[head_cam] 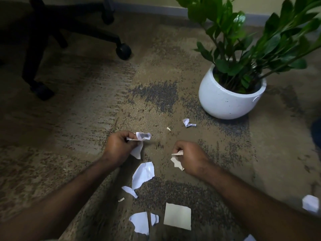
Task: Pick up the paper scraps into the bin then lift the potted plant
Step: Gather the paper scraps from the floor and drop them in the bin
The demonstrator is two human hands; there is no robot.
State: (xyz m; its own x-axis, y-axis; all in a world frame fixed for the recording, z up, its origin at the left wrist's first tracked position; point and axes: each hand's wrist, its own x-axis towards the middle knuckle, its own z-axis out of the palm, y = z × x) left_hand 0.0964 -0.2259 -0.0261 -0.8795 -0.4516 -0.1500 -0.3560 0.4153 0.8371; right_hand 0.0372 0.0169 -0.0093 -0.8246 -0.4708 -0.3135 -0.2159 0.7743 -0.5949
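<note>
- Nearest to me on the carpet [86, 105], a square tan paper [177, 216] lies flat, and just to its left are two torn white scraps [139, 222], one large and one small, almost touching.
- At the bottom edge a sliver of another white piece [249, 238] shows, and far to my right a crumpled white wad [310, 203] lies beside my forearm.
- A little further out lie a big curled white scrap [143, 174], a smaller white scrap [130, 191] touching its lower end, and one tiny tan sliver [121, 199] near them.
- My left hand [119, 146] is curled, its fingers [132, 136] pinching a bunch of white scraps [141, 138]; I count at least two pieces there, one with a grey printed patch, one hanging down.
- My right hand [190, 158] is curled too, its fingers [177, 148] clutching a crumpled tan scrap [177, 160] that hangs below the fist.
- Both hands hover low over the carpet, apart from each other.
- Beyond my hands, one tiny tan fleck [168, 129] and one twisted white scrap [188, 122] lie on the carpet, the latter near the foot of the pot.
- One potted plant [231, 96] stands on the carpet ahead to my right: a round white pot with glossy green leaves.
- Farthest left is one black office chair base [73, 33]; I count three wheels.
- I see no bin from here.
</note>
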